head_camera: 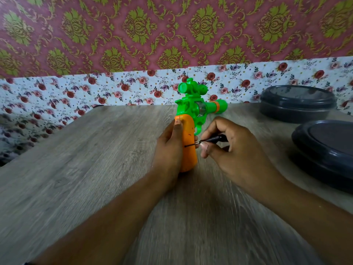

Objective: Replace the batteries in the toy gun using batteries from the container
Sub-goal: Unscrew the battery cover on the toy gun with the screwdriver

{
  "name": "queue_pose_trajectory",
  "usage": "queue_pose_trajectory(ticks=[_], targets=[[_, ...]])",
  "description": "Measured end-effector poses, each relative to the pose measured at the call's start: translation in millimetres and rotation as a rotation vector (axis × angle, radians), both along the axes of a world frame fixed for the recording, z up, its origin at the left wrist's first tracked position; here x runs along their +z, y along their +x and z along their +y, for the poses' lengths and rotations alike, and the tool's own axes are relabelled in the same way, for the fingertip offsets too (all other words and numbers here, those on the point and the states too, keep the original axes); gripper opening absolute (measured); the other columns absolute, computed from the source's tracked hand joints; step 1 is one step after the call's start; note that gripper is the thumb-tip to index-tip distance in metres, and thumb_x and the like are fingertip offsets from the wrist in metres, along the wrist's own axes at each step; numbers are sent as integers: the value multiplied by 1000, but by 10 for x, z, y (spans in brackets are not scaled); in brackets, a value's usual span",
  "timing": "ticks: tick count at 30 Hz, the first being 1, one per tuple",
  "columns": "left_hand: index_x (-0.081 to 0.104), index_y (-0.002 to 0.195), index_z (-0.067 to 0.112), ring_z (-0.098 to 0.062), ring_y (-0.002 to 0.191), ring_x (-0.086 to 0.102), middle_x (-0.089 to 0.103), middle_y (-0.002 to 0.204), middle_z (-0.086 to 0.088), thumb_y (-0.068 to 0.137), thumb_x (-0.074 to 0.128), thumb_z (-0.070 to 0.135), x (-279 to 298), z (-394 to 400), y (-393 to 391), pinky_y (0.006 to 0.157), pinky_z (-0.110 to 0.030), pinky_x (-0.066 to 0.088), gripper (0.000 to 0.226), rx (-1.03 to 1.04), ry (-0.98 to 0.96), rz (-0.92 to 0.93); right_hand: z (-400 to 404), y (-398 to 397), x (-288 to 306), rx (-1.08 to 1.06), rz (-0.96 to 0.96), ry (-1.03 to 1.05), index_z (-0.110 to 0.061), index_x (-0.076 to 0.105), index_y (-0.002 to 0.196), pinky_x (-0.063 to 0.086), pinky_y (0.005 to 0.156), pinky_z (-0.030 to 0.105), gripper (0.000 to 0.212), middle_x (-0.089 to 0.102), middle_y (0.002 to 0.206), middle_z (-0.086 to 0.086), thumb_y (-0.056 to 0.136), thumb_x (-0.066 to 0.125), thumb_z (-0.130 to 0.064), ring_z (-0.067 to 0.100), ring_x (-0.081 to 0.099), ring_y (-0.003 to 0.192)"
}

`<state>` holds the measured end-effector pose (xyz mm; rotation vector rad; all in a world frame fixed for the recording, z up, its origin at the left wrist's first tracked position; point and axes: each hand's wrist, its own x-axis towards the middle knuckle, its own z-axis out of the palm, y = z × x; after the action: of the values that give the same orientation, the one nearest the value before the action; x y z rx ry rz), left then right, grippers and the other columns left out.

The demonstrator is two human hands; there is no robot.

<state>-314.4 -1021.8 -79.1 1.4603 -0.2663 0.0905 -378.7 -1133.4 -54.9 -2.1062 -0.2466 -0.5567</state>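
- The toy gun is standing over the middle of the wooden table, butt end down and the green scope at the top.
- The left hand is gripping the orange grip from the left side: the thumb is lying flat along the upper part of the orange section, and the remaining fingers are wrapping round behind it, out of view.
- The right hand is holding a small black screwdriver; thumb and curled fingers are pinching its handle, and the thin shaft is running leftward, with the tip meeting the side of the orange grip.
- Progress, as a judgement: the task is sitting at an early stage. The screwdriver is working at what is probably the screw of the battery cover; the screw itself is too small to confirm.
- No batteries are showing anywhere, and the grip is appearing closed.
- Steps remaining: freeing the cover, removing the old cells, fetching new cells from the container, fitting them, and closing the cover.
- The container is standing at the far right of the table, well apart from the toy gun; its lid is lying nearer the camera, just beside it. The contents are not visible.
- Orientation: the long axis of the grip is running near vertical, tilting slightly. The barrel is pointing right and away from the person, toward the wall.
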Motion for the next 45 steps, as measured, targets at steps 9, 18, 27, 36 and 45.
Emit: queue_pose_trajectory(ticks=[9, 18, 27, 36, 45], targets=[[56, 89, 35, 5, 51, 63, 67, 55, 21, 100, 35, 37, 10, -3, -8, 58, -23, 53, 24, 12, -6, 25, -10, -43, -8, -110, 61, -191, -16, 50, 72, 47, 58, 30, 41, 61, 50, 3, 90, 33, -48, 6, 55, 42], [56, 86, 37, 5, 54, 64, 67, 57, 22, 100, 34, 37, 0, 19, 4, 60, -23, 55, 26, 6, 9, 24, -19, -13, 27, 43, 105, -45, -17, 51, 86, 37, 42, 10, 6, 70, 71, 2, 91, 51, -20, -1, 52, 43], [57, 92, 32, 6, 48, 61, 67, 55, 13, 100, 35, 36, 5, 13, -1, 45, -10, 48, 23, 25, -14, 26, -11, -32, -15, -109, 1, -332, -11, 57, 74, 39, 52, 26, 40, 48, 51, -5, 90, 36, -41, 9, 46, 46], [55, 83, 34, 9, 50, 61, 64, 52, 24, 101, 34, 35, 23, 21, -13, 48, -10, 47, 27, 18, 7, 19, -64, -7, 29, 27, -15, -116, -15, 65, 78, 38, 53, 6, 6, 68, 63, -5, 83, 64, -19, -4, 60, 57], [56, 89, 37, 5, 53, 63, 66, 55, 21, 101, 33, 37, 21, 20, -23, 53, -16, 52, 25, 7, 11, 20, -5, -19, -31, -18, -16, -152, -18, 56, 88, 44, 60, 19, 33, 68, 80, -7, 85, 42, -49, 0, 57, 64]])
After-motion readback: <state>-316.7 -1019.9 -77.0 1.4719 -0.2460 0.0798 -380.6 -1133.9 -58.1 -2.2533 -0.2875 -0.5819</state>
